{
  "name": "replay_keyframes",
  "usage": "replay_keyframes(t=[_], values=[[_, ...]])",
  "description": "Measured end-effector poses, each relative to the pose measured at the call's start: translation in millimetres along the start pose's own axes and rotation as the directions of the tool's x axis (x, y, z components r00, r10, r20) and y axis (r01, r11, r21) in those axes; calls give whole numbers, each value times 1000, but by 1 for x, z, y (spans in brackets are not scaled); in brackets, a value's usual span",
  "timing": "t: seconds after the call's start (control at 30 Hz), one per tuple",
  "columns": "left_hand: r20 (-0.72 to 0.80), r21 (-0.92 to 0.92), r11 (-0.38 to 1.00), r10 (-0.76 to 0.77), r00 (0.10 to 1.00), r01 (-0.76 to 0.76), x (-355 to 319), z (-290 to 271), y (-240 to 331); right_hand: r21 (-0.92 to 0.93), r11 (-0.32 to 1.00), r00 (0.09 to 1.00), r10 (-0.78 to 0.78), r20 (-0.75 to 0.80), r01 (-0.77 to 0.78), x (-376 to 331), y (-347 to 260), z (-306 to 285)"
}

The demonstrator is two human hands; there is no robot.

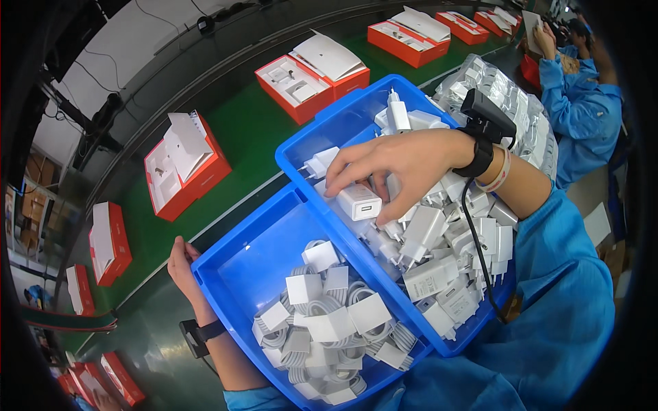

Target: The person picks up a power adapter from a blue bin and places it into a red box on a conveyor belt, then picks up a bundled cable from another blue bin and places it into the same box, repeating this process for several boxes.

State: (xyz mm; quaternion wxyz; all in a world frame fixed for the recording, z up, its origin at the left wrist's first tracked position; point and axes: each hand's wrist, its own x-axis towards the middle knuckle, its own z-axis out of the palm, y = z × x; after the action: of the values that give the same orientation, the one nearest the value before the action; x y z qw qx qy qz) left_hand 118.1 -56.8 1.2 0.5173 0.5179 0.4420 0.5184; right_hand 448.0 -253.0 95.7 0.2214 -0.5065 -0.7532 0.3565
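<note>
- My right hand [419, 159] is down over the deep blue plastic charger bin [308, 145], fingers curled and apart from the thumb, with a boxy white plastic charger [360, 204] between them. Can't tell if they're actually clamped on it or just around it.
- That charger sits toward the left side of the charger bin, its port end facing me. Loose white plug chargers [423, 236] are heaped right by it, prongs every which way.
- My left hand [184, 268] is left of the charger bin, at the outer corner of a matching blue plastic cable bin [240, 250]. Fingers look close together, but can't tell if they're gripping the rim.
- The cable bin sits just left of the charger bin and has coiled white cables in paper bands [329, 322].
- Past the charger bin there's a green belt [240, 137] with open red cardboard boxes [188, 168] lined up.
- Beyond its far right side: a pile of white chargers in clear plastic wrap [528, 130], then a co-worker in blue sleeves [572, 103].
</note>
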Motion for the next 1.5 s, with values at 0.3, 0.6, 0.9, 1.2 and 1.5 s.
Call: replay_keyframes(t=[0.3, 0.6, 0.9, 1.2, 1.5], values=[[20, 1, 1000, 28, 999, -28, 0, -2, -2, -111, 993, 983, 16, -185, -37, 3, 2, 3], [37, -18, 999, 35, 999, -35, 1, -5, -2, 132, 986, 946, 138, -292, -103, 6, -1, 5], [38, -11, 999, 32, 999, -31, 1, -5, -1, 238, 971, 982, 9, -187, 37, 6, -5, 7], [59, -5, 1000, 27, 998, -27, 1, -5, -2, 197, 975, 988, -75, -133, 101, 7, -2, 6], [36, -6, 1000, 19, 999, -18, 2, -8, -4, 175, 978, 989, -93, -118, 113, 8, -2, 6]])
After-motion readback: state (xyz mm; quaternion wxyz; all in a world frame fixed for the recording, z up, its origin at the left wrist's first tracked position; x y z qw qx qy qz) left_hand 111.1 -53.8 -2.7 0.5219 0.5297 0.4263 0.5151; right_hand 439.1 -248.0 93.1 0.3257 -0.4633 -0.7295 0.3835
